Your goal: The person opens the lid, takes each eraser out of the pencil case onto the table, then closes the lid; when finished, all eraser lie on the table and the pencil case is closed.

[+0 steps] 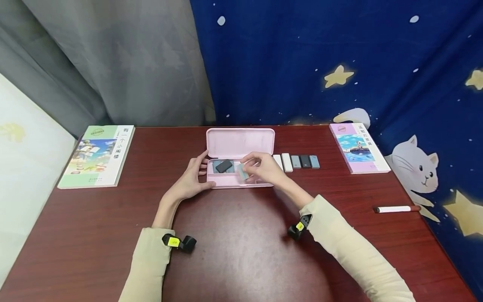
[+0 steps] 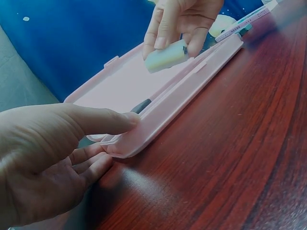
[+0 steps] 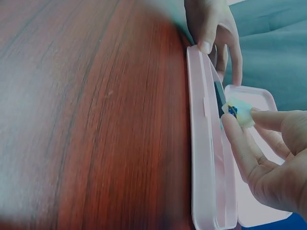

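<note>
An open pink pencil case (image 1: 240, 142) lies on the table with its lid tipped back. My left hand (image 1: 191, 178) holds the case's left end, thumb on the front corner and fingers along the side and back, as the left wrist view also shows. Between the thumb and fingers of my right hand (image 1: 266, 169) is a pale blue-green eraser (image 2: 167, 56), pinched just above the case's tray. A black eraser (image 1: 224, 166) lies inside on the left, over blue-grey ones (image 1: 216, 163). The right hand hides part of the tray's right side.
Right of the case stands a row of erasers: white ones (image 1: 286, 162), a black one (image 1: 305, 161) and blue-grey ones (image 1: 314, 162). Books lie at the left (image 1: 96, 157) and right (image 1: 358, 149). A white marker (image 1: 396, 209) lies near the right edge. Curtains (image 1: 302, 63) hang behind.
</note>
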A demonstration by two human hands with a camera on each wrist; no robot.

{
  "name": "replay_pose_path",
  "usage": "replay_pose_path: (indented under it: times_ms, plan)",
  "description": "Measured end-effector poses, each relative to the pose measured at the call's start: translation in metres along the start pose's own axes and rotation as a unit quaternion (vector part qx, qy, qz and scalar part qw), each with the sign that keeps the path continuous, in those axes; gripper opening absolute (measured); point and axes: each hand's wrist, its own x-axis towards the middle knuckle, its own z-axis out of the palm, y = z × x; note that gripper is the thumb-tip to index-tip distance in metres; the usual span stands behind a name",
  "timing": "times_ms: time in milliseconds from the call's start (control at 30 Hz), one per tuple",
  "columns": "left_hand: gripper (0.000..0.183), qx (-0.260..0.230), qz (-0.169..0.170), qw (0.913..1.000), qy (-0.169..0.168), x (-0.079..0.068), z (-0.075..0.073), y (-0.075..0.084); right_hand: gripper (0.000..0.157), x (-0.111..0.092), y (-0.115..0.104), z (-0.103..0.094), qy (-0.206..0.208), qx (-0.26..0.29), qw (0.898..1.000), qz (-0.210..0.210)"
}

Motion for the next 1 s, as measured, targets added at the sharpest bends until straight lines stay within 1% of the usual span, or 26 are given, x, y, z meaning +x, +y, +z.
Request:
replay_pose_path:
  times_ms: [100, 300, 400, 433, 533, 633, 667, 733, 833, 1000]
  plan:
    - [0.099, 0.000, 0.002, 1.0000, 0.001, 0.000, 0.000, 0.000, 0.026, -0.002, 0.001, -0.003, 0.000, 0.011, 1.000, 0.006]
    - [0.099, -0.001, 0.007, 1.0000, 0.005, 0.000, 0.000, -0.001, 0.025, -0.008, 0.005, -0.014, 0.007, 0.014, 1.000, 0.015]
    - [0.099, -0.005, 0.007, 1.0000, 0.004, 0.000, 0.001, 0.004, 0.025, -0.014, 0.008, -0.022, 0.019, 0.013, 1.000, 0.019]
    - [0.098, -0.009, 0.007, 0.9999, 0.003, -0.001, 0.001, 0.007, 0.025, -0.016, 0.009, -0.026, 0.023, 0.013, 0.999, 0.021]
    - [0.095, -0.018, 0.009, 0.9998, -0.002, -0.004, 0.000, 0.023, 0.025, -0.023, 0.012, -0.037, 0.039, 0.013, 0.999, 0.026]
    - [0.092, -0.023, 0.009, 0.9997, -0.006, -0.007, -0.003, 0.039, 0.027, -0.029, 0.016, -0.049, 0.048, 0.025, 0.998, 0.028]
    - [0.091, -0.022, 0.009, 0.9997, -0.007, -0.008, -0.004, 0.044, 0.027, -0.031, 0.017, -0.052, 0.051, 0.029, 0.998, 0.029]
    - [0.091, -0.021, 0.008, 0.9997, -0.006, -0.009, -0.004, 0.046, 0.029, -0.034, 0.020, -0.059, 0.057, 0.036, 0.997, 0.031]
    - [0.091, -0.023, 0.012, 0.9997, -0.003, -0.008, -0.004, 0.043, 0.029, -0.038, 0.022, -0.068, 0.074, 0.038, 0.996, 0.040]
    - [0.096, -0.019, 0.016, 0.9997, 0.003, -0.003, -0.001, 0.016, 0.029, -0.046, 0.024, -0.076, 0.085, 0.036, 0.993, 0.066]
